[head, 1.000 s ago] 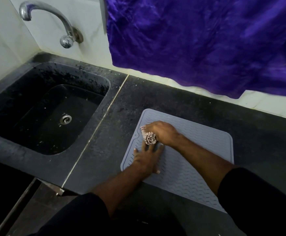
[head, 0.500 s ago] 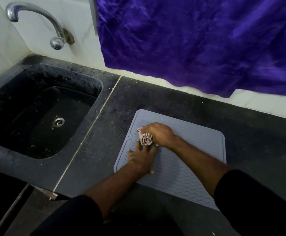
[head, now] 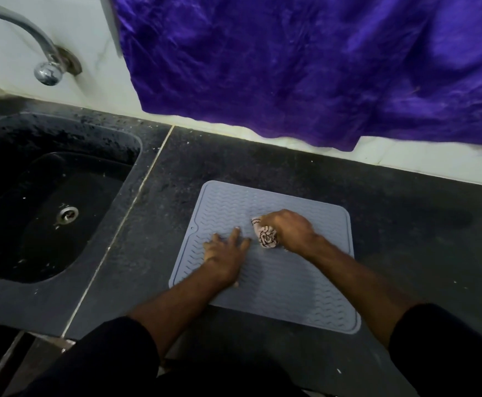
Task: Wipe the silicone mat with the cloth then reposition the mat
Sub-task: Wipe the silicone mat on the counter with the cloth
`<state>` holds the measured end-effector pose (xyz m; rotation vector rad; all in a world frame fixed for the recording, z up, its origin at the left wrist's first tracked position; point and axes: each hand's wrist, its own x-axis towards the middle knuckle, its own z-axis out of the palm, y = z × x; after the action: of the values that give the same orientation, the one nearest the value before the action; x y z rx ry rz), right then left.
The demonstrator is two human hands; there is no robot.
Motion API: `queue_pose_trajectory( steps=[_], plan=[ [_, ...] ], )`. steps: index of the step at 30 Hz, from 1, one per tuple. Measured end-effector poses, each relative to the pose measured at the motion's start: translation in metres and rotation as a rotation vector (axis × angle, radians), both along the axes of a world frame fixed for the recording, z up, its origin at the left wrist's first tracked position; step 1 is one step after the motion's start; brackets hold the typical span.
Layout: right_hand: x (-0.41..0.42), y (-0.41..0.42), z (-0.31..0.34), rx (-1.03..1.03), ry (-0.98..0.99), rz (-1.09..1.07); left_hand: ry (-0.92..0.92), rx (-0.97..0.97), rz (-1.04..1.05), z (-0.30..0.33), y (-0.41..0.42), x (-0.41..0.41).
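Note:
A grey silicone mat (head: 291,287) with a wavy ribbed surface lies flat on the dark stone counter. My right hand (head: 290,229) is closed around a bunched beige cloth (head: 266,234) with dark lines and presses it onto the mat's middle. My left hand (head: 226,252) lies flat on the mat's left part, fingers spread, just left of the cloth. Dark sleeves cover both forearms near the bottom of the view.
A black sink (head: 48,207) with a metal drain (head: 67,213) sits to the left, under a chrome tap (head: 45,68). A purple cloth (head: 320,67) hangs over the white tiled wall behind. The dark counter (head: 420,239) extends to the right of the mat.
My right hand has slid the cloth to the right, away from my left hand's fingertips. The left hand stays flat on the mat. The view has shifted.

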<state>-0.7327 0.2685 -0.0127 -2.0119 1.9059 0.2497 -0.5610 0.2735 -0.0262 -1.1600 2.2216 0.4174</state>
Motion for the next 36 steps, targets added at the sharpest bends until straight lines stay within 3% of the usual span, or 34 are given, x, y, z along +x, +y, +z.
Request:
queue_pose_trajectory(
  steps=[4,11,19,25,30,36],
  plan=[
    [-0.018,0.008,-0.001,0.03,0.042,-0.027,0.015,0.015,0.003,0.002,0.002,0.003],
    [0.009,-0.006,-0.01,-0.107,-0.098,-0.003,0.016,0.049,0.032,0.001,0.001,0.0],
    [-0.028,0.012,-0.015,-0.055,0.051,-0.033,0.06,0.067,0.031,0.006,0.003,0.006],
    [-0.029,0.008,-0.01,-0.126,-0.074,-0.111,0.057,0.073,0.049,0.007,0.004,0.002],
    [-0.02,0.013,-0.021,-0.127,0.004,-0.011,0.041,0.071,0.048,0.003,0.003,0.002],
    [-0.052,0.024,-0.012,-0.055,0.06,-0.092,0.047,0.08,0.048,-0.001,0.002,0.003]
  ],
)
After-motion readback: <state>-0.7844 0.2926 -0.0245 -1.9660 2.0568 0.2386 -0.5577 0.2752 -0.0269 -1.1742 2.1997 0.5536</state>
